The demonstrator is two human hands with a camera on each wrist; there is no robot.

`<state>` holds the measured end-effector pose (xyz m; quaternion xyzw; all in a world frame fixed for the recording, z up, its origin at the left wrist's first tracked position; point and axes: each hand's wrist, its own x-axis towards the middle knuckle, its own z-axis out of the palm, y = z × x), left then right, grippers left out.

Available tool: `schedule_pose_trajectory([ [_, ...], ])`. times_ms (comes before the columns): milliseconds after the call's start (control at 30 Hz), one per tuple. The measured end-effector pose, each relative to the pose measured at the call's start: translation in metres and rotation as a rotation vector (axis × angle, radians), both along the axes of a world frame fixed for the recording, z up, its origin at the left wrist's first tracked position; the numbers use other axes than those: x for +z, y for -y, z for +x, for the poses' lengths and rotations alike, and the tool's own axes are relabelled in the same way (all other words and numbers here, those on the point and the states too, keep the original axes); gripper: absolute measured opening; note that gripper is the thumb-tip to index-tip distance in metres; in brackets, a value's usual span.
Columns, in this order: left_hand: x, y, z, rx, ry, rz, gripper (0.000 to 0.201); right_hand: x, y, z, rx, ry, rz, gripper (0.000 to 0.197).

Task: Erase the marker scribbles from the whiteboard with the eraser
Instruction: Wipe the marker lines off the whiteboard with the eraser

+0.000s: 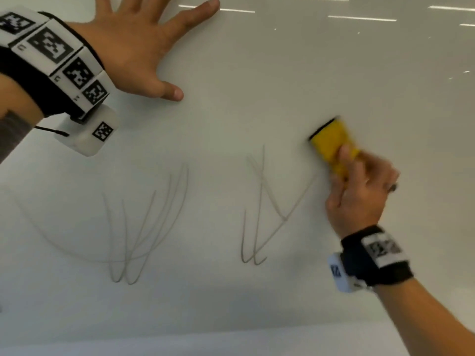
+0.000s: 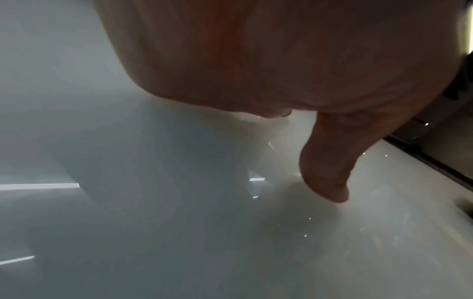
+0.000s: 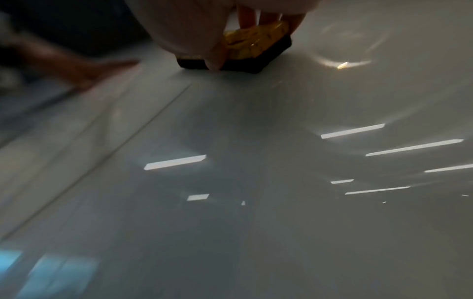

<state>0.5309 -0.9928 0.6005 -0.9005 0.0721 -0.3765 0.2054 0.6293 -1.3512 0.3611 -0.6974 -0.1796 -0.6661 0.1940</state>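
The right hand (image 1: 359, 191) has its grip clamped on the yellow eraser (image 1: 331, 143), whose black felt lies on the whiteboard (image 1: 257, 73), at about 2 o'clock from the nearer scribble (image 1: 262, 209). The left hand (image 1: 133, 44) lies spread flat at 11 o'clock, grip apart. Both scribbles remain, the other (image 1: 138, 227) at 7 o'clock. Risks: a tilted eraser could skip strokes, and the right wrist might smear ink.

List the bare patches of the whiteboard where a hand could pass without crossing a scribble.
Bare: above the eraser to the reflections; between the left hand and right hand; the gap between the left scribble and right scribble; the strip beneath them. Crowded: both scribbles.
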Motion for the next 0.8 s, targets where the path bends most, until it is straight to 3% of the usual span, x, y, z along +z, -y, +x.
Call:
schedule_pose_trajectory([
  [100,-0.001,0.000,-0.001,-0.005,0.001,-0.022,0.129,-0.137,-0.033,-0.024,0.051,-0.117,-0.396,0.068],
  [167,-0.002,0.000,-0.002,-0.006,0.003,-0.026,0.128,-0.205,-0.035,-0.041,0.047,-0.184,-0.662,0.054],
  [200,-0.001,0.000,-0.002,-0.009,0.005,-0.022,0.128,-0.215,-0.032,-0.043,0.046,-0.203,-0.729,0.047],
  [300,-0.002,0.000,-0.002,0.004,0.019,-0.019,0.126,-0.165,-0.025,-0.033,0.103,-0.122,-0.754,0.040],
  [400,-0.005,0.001,-0.001,-0.006,0.030,-0.034,0.124,-0.062,-0.031,-0.019,0.066,0.051,-0.476,0.057],
  [500,-0.003,0.000,0.000,-0.037,0.004,-0.049,0.120,0.038,-0.042,-0.012,0.067,0.067,-0.228,0.048],
  [567,-0.001,0.000,0.001,-0.049,-0.008,-0.050,0.118,0.071,-0.055,-0.013,0.119,0.021,-0.100,0.042],
  [600,-0.001,-0.001,0.001,-0.050,-0.013,-0.050,0.118,0.068,-0.064,-0.014,0.118,0.023,-0.070,0.043],
  [667,-0.003,-0.002,0.001,-0.047,-0.016,-0.055,0.118,0.020,-0.079,-0.019,0.095,0.055,-0.135,0.051],
  [800,-0.004,-0.001,0.000,-0.020,0.018,-0.014,0.121,-0.149,-0.084,-0.043,0.117,-0.101,-0.603,0.060],
])
